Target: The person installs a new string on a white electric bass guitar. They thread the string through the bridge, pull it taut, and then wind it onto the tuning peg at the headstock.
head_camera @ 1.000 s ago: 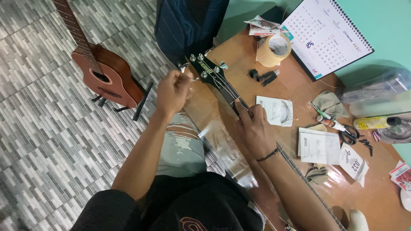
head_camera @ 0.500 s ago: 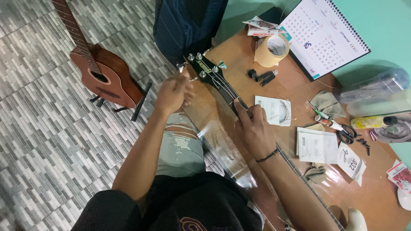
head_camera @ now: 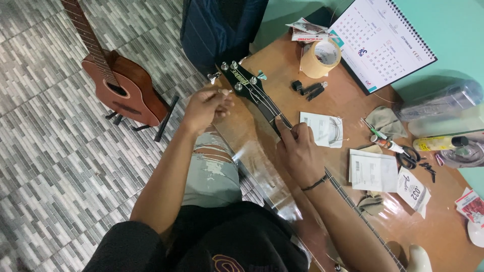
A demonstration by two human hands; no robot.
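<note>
A dark electric guitar lies across the brown table, its headstock [head_camera: 241, 79] with silver tuning pegs pointing to the far edge. My left hand [head_camera: 204, 107] pinches a tuning peg on the headstock's near side. My right hand [head_camera: 297, 148], with a black band at the wrist, presses down on the strings over the neck [head_camera: 267, 108] just below the headstock. Further down, my right forearm hides part of the neck, which reappears at lower right [head_camera: 363, 216].
An acoustic guitar [head_camera: 118, 88] stands on a floor stand at left. A dark bag [head_camera: 217, 27] sits beyond the table. On the table are a tape roll [head_camera: 318, 58], desk calendar [head_camera: 380, 43], string packets [head_camera: 322, 128], scissors [head_camera: 408, 158], papers [head_camera: 373, 171] and a bottle [head_camera: 441, 143].
My left hand has shifted slightly at the tuning peg. My right hand stays pressed on the strings. The view has drifted a little.
</note>
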